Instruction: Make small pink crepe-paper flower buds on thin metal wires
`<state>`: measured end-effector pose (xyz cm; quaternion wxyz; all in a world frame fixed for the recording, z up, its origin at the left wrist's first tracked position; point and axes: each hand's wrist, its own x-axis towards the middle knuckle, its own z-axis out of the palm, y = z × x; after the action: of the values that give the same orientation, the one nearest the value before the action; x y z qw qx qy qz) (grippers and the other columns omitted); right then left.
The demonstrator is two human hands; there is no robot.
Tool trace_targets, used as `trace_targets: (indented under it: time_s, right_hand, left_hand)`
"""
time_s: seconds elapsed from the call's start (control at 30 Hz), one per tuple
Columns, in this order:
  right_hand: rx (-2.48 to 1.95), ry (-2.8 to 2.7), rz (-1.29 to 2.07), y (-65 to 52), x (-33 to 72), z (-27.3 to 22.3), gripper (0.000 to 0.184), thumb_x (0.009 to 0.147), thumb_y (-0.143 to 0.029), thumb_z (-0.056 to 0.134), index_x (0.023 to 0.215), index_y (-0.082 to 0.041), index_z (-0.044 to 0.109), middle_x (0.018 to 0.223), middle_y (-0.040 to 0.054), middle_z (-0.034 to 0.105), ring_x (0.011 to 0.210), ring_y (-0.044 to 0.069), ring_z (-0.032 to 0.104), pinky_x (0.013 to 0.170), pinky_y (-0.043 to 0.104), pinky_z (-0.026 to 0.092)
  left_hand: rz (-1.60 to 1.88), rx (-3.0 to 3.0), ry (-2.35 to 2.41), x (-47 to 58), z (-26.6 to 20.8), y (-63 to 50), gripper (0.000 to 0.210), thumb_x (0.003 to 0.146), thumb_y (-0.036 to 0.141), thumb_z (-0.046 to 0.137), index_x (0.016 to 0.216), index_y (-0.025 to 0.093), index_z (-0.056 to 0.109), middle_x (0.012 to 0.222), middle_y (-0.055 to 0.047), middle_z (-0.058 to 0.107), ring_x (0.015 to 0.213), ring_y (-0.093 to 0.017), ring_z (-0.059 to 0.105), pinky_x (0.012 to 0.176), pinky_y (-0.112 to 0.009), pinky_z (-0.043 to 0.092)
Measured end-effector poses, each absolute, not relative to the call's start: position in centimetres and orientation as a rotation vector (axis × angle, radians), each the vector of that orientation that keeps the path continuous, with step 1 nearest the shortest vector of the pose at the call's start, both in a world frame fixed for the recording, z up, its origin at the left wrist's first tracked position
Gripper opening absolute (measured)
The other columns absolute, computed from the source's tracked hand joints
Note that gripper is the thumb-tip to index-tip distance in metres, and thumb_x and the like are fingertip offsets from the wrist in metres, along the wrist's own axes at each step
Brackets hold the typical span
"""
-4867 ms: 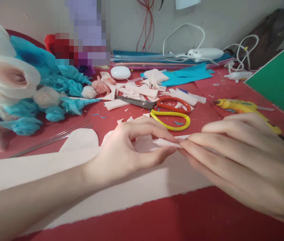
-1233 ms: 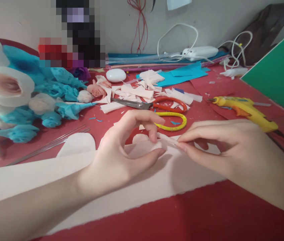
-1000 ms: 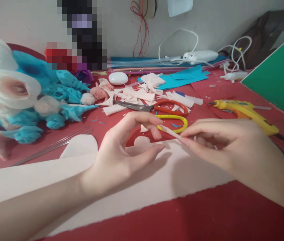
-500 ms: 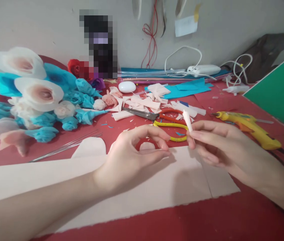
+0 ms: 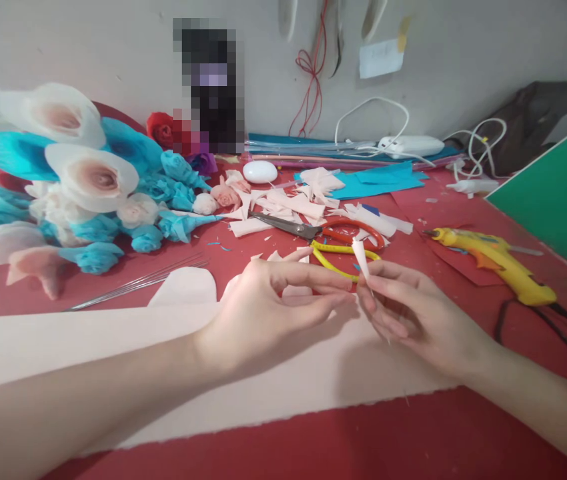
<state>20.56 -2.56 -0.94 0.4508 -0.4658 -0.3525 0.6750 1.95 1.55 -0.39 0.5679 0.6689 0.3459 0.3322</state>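
Note:
My right hand (image 5: pixel 413 317) pinches a small folded piece of pale pink paper (image 5: pixel 360 257), which stands upright above its fingertips. Pointing toward it is my left hand (image 5: pixel 273 310); the index and thumb tips lie close to the right fingertips at the base of the piece, slightly apart, with nothing seen between them. Both hands hover over a long strip of pale pink paper (image 5: pixel 113 347) lying across the red table (image 5: pixel 413 440).
Scissors with orange and yellow handles (image 5: pixel 343 240) lie among paper scraps (image 5: pixel 293 200) behind the hands. A yellow glue gun (image 5: pixel 493 257) rests at the right, near a green board (image 5: pixel 563 193). Blue and white paper flowers (image 5: pixel 88 187) and thin wires (image 5: pixel 138 283) fill the left.
My right hand lifted the folded paper off the strip and turned it upright. My left hand let go, then stretched its fingers back toward the piece. The view tilted upward.

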Motion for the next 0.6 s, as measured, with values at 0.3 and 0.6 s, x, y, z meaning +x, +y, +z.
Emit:
trace_targets:
  time_s: [0.3,0.6]
  right_hand:
    - [-1.155,-0.860,1.663,-2.74,20.60,-0.94,0.012,0.082,-0.025,0.058,0.077,-0.016,0.053,0.059,-0.0042,0.056,0.033,0.000,0.039,0.033,0.013,0.027]
    - [-1.133,-0.842,1.670,-2.75,20.45,-0.80,0.012,0.081,-0.024,0.060,0.076,-0.016,0.052,0.059,-0.0042,0.057,0.033,0.001,0.040,0.031,0.011,0.027]
  left_hand:
    - [0.797,1.618,0.826,1.88,-0.33,1.67,0.011,0.076,0.024,0.065,0.084,0.023,0.073,0.082,0.001,0.074,0.077,-0.016,0.068,0.071,-0.023,0.052]
    - [0.817,1.564,0.782,1.97,0.03,1.82,0.003,0.068,0.020,0.073,0.068,0.018,0.071,0.070,0.001,0.071,0.067,-0.014,0.065,0.066,-0.023,0.053]
